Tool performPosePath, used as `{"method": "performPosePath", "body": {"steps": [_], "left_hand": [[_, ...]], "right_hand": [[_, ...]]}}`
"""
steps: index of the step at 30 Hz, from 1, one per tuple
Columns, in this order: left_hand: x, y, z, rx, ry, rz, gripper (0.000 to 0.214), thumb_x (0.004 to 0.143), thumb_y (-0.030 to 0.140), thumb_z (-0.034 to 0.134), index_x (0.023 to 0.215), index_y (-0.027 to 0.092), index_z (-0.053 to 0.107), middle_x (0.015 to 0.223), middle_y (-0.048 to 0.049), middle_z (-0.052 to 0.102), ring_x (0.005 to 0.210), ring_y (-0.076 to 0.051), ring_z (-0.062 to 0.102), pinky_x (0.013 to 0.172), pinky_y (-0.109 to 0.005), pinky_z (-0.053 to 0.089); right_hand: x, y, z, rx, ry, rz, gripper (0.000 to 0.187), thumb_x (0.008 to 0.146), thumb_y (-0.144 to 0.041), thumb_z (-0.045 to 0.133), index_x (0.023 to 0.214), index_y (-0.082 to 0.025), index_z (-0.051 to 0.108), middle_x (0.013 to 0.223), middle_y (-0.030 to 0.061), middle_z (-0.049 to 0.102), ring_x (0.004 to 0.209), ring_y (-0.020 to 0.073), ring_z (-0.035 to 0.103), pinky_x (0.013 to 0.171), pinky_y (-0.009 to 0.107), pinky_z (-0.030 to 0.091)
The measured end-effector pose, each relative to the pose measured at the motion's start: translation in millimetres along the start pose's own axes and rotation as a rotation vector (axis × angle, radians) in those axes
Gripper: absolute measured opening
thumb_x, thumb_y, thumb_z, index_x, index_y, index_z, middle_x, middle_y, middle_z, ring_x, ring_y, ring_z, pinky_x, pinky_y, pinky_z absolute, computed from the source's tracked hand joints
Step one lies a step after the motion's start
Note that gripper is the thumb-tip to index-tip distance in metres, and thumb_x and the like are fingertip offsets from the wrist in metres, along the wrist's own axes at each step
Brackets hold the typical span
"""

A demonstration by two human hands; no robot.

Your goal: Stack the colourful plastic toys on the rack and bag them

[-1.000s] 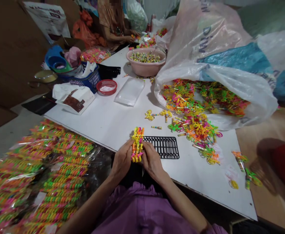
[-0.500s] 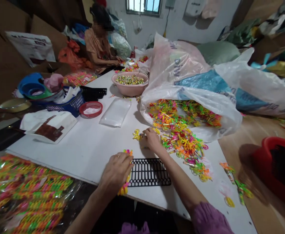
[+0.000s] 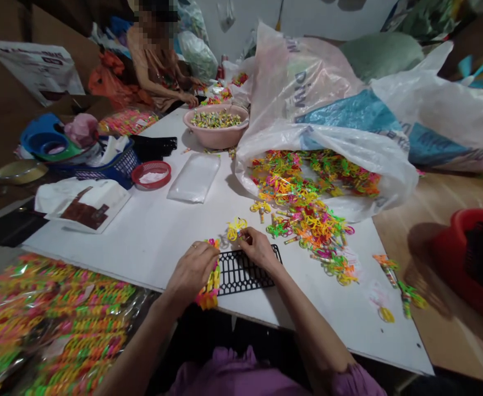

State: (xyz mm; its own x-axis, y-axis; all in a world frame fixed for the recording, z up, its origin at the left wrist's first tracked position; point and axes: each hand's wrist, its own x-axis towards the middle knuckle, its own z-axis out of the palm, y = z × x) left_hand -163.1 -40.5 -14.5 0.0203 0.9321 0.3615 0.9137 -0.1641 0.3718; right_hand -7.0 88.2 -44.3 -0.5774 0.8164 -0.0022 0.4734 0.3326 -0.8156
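Left hand (image 3: 192, 269): curled shut around a strip of neon plastic toys (image 3: 210, 283), just left of the black plastic rack (image 3: 245, 272)
Right hand (image 3: 258, 248): nearly closed, a yellow plastic toy (image 3: 236, 229) pinched at the fingertips, just above the rack
Loose stock: a neon tangle (image 3: 303, 206) spilling from a plastic sack (image 3: 319, 104), beyond the rack on the white bench (image 3: 307, 300)
Risk: tbh a loose pinch could get the yellow toy dropped, and the strip could be shed if tilted

A purple blouse (image 3: 225, 374), a gathered sleeve (image 3: 355, 382) at the blouse's right side, a small gold ring (image 3: 194, 246) on one finger of the left hand (image 3: 191, 272)
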Motion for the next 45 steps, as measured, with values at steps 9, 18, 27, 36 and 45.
{"method": "performPosePath", "body": {"steps": [9, 18, 27, 36, 45], "left_hand": [[29.5, 39.1, -10.2, 0.044, 0.122, -0.3, 0.021, 0.083, 0.036, 0.055, 0.073, 0.017, 0.056, 0.076, -0.002, 0.059, 0.076, -0.017, 0.056, 0.071, -0.031, 0.043], [6.8, 15.0, -23.2, 0.02, 0.023, -0.183, 0.023, 0.085, 0.03, 0.05, 0.101, 0.017, 0.059, 0.099, -0.0064, 0.062, 0.096, -0.02, 0.055, 0.087, -0.033, 0.042], [8.1, 6.1, -3.0, -0.019, -0.184, -0.127, 0.026, 0.086, 0.02, 0.042, 0.106, 0.017, 0.058, 0.099, -0.0066, 0.065, 0.096, -0.019, 0.058, 0.086, -0.034, 0.045], [-1.1, 1.0, 10.4, 0.084, 0.04, 0.02, 0.023, 0.09, 0.027, 0.041, 0.087, 0.02, 0.063, 0.082, -0.0041, 0.068, 0.08, -0.018, 0.062, 0.077, -0.031, 0.047], [-10.8, -5.9, 14.5, 0.068, 0.071, 0.15, 0.021, 0.09, 0.023, 0.042, 0.096, 0.021, 0.062, 0.088, -0.0031, 0.068, 0.085, -0.016, 0.062, 0.083, -0.031, 0.045]], "right_hand": [[-31.0, -35.3, 4.5, 0.179, 0.128, 0.009, 0.018, 0.076, -0.03, 0.056, 0.089, -0.018, 0.06, 0.058, -0.0046, 0.055, 0.048, 0.0093, 0.047, 0.05, 0.02, 0.035], [-36.4, 4.7, 30.2, 0.139, 0.028, 0.065, 0.006, 0.073, -0.017, 0.051, 0.078, -0.017, 0.055, 0.067, -0.0014, 0.057, 0.061, 0.0115, 0.051, 0.057, 0.021, 0.037], [-34.4, -1.7, 53.1, -0.041, -0.062, -0.137, 0.015, 0.078, -0.012, 0.043, 0.09, -0.017, 0.051, 0.083, 0.0031, 0.056, 0.077, 0.0155, 0.053, 0.07, 0.025, 0.041], [-39.9, -13.3, 64.2, -0.285, -0.095, -0.136, 0.014, 0.081, -0.013, 0.045, 0.092, -0.015, 0.053, 0.088, 0.0067, 0.058, 0.077, 0.0169, 0.055, 0.067, 0.026, 0.042], [35.0, 13.7, -32.7, -0.543, 0.128, 0.099, 0.018, 0.085, -0.02, 0.048, 0.095, -0.012, 0.061, 0.092, 0.0137, 0.065, 0.084, 0.0206, 0.061, 0.07, 0.029, 0.044]]}}
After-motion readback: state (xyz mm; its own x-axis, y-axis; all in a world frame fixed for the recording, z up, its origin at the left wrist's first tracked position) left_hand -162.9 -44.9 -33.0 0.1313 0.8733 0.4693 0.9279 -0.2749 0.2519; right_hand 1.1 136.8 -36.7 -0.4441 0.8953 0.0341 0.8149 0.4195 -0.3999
